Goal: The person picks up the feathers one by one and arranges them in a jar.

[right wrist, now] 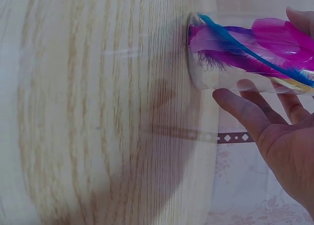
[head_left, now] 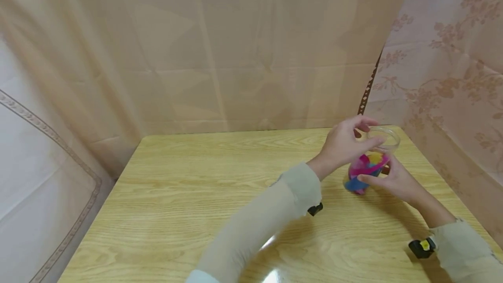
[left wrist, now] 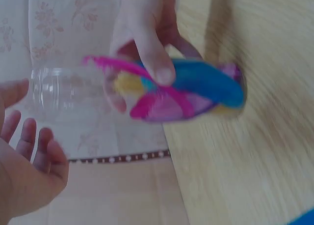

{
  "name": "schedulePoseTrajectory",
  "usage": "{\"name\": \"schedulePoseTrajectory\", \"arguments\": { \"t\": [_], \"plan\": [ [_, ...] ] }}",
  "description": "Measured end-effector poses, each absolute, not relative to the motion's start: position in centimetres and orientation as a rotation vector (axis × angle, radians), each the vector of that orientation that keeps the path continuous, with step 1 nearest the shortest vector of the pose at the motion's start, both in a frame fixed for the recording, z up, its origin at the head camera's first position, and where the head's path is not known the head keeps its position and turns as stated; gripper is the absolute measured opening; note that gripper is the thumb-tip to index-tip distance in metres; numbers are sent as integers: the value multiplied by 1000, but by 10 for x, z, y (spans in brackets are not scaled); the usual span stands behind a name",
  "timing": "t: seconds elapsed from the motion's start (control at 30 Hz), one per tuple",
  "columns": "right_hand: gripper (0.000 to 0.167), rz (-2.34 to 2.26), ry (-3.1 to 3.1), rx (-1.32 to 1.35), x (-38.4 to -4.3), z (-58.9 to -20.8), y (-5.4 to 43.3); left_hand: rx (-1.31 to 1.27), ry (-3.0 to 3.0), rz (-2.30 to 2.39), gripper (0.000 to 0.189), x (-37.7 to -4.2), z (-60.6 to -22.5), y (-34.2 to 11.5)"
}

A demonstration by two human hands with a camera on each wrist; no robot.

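A clear plastic jar holds pink, blue, purple and yellow feathers. It has no lid on its mouth. My right hand grips the jar's side, thumb in front and fingers behind, as the left wrist view shows. Close by the jar's rim is my left hand, its fingers loosely bent and holding nothing; whether the thumb touches the rim I cannot tell. In the right wrist view the jar's base is near the tabletop, and contact is unclear.
The wooden table has the jar near its back right corner. A beige curtain hangs behind, with a flowered cloth at right and a white one at left. A black wrist camera sits by the right sleeve.
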State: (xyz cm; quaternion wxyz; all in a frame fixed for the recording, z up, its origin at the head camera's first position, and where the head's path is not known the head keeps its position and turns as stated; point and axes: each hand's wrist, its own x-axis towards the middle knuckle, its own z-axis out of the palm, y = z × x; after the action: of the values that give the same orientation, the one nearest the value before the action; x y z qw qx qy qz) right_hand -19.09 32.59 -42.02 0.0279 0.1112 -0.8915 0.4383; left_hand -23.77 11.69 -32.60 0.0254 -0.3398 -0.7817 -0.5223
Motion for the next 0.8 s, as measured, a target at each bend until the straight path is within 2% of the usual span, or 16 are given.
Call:
{"name": "schedulePoseTrajectory", "arguments": {
  "t": [0.2, 0.53, 0.8],
  "plan": [
    [92, 1398, -2753, 314, -191, -419, 328, -1173, -2525, -1513, 48, -250, -331, 92],
    [88, 1375, -2774, 273, -192, -421, 329, -1189, -2777, -1331, 53, -265, -352, 49],
    [88, 1390, -2781, 257, -192, -422, 330, -1168, -2992, -975, 55, -269, -372, 23]
  ]
}}
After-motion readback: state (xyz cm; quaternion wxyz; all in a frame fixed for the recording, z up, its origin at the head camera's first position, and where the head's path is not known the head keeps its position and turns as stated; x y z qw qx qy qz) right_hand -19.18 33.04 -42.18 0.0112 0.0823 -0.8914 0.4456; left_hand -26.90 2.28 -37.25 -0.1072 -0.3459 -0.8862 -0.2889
